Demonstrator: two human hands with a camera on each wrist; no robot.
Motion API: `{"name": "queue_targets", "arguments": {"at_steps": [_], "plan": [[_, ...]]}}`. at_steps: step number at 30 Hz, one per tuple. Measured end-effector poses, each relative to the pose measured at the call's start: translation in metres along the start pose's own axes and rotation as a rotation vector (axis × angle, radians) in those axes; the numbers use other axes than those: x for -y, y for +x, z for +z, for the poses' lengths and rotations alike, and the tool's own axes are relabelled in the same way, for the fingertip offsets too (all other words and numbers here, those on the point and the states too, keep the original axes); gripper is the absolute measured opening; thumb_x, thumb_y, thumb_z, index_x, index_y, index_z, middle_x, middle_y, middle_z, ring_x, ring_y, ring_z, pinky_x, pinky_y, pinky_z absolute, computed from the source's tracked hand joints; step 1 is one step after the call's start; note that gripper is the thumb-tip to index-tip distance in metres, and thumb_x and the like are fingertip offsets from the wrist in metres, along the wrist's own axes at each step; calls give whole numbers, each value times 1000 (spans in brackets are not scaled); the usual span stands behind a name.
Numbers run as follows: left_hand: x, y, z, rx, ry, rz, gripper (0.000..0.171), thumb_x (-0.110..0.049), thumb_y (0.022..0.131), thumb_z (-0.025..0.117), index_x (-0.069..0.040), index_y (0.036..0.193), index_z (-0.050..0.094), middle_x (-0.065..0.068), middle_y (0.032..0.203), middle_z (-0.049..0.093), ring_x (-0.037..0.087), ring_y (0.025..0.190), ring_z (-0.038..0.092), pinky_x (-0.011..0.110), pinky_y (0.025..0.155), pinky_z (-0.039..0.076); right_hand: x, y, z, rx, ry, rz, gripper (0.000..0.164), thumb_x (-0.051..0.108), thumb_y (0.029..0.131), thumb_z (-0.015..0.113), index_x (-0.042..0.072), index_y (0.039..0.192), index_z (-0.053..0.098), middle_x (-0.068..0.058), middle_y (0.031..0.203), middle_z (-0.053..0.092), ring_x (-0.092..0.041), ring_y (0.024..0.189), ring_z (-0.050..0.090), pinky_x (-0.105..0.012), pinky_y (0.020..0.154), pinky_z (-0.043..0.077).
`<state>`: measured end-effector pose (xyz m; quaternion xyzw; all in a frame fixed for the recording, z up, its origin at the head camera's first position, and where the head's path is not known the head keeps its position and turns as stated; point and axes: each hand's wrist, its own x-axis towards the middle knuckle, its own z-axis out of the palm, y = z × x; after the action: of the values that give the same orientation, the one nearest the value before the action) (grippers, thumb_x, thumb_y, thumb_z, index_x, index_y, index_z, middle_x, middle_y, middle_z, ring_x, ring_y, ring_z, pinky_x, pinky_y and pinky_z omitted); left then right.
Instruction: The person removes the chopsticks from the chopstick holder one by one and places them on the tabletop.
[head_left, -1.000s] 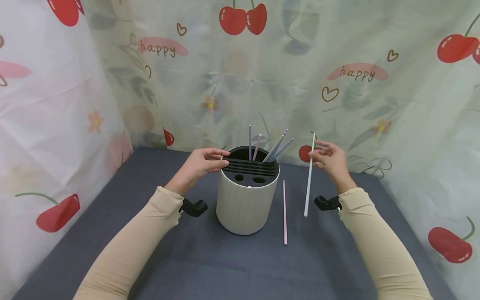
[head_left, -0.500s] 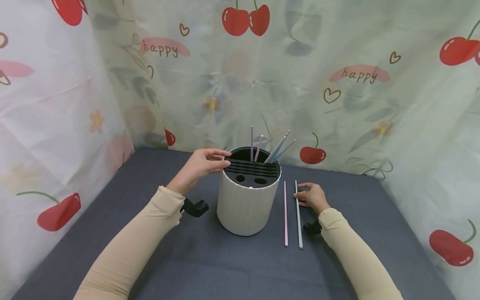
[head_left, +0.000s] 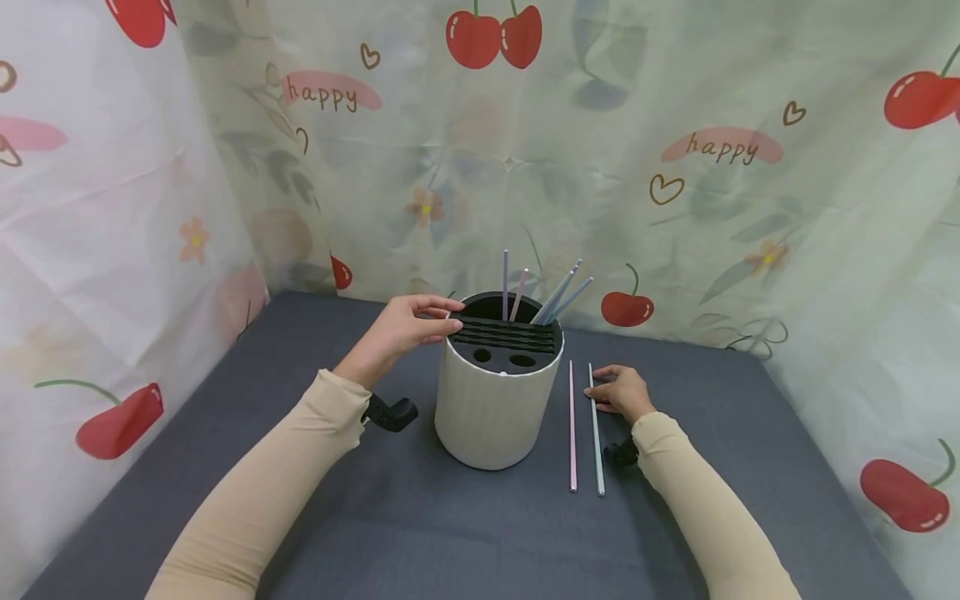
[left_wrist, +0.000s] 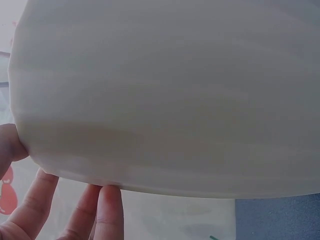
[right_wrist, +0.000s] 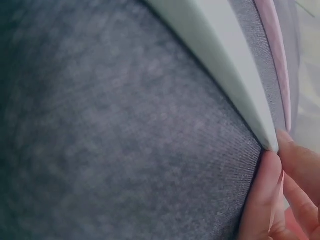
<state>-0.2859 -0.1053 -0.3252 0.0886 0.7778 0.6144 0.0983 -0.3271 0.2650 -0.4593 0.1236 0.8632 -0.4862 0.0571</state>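
Observation:
A cream utensil holder (head_left: 487, 417) with a black slotted insert (head_left: 504, 335) stands mid-table. My left hand (head_left: 408, 325) holds its left rim; in the left wrist view the fingertips (left_wrist: 110, 202) touch the outer wall (left_wrist: 160, 115). To the right of the holder, my right hand (head_left: 621, 393) pinches the far end of a pale green chopstick (head_left: 597, 450) lying on the table. A pink chopstick (head_left: 572, 429) lies beside it, roughly parallel and apart. In the right wrist view, thumb and finger meet at the tip of the pale green chopstick (right_wrist: 225, 65).
Several purple, pink and bluish chopsticks (head_left: 556, 293) stand in the holder's rear compartment, some leaning right. Two round holes are in the insert's front. The dark grey table (head_left: 420, 542) is backed by a cherry-printed curtain (head_left: 480, 150).
My right hand has come down and left, laying the pale green chopstick beside the pink one; over the last half second it barely moves. The left hand keeps its place on the rim.

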Motion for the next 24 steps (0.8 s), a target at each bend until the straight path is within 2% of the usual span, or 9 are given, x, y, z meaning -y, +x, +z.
{"name": "queue_targets", "arguments": {"at_steps": [8, 17, 24], "plan": [[0, -1, 0, -3, 10, 3, 39, -19, 88, 73, -13, 126, 66, 12, 132, 52, 25, 125, 50, 42, 99, 51, -1, 3, 0, 8, -1, 35, 46, 3, 83, 75, -3, 126, 58, -24, 117, 53, -9, 68, 64, -27, 62, 60], [-1, -1, 0, -4, -1, 3, 38, -19, 88, 73, -13, 125, 66, 12, 132, 52, 26, 126, 49, 42, 100, 50, 1, 2, 0, 8, -6, 48, 47, 4, 83, 75, -3, 126, 57, -21, 109, 56, -8, 66, 63, -26, 61, 60], [0, 0, 0, -1, 0, -2, 39, -19, 88, 73, -13, 126, 66, 12, 132, 52, 26, 126, 49, 42, 100, 50, 6, 1, -4, 14, -4, 53, 47, 7, 84, 76, -3, 126, 58, -16, 100, 64, -8, 68, 63, -26, 62, 59]]}}
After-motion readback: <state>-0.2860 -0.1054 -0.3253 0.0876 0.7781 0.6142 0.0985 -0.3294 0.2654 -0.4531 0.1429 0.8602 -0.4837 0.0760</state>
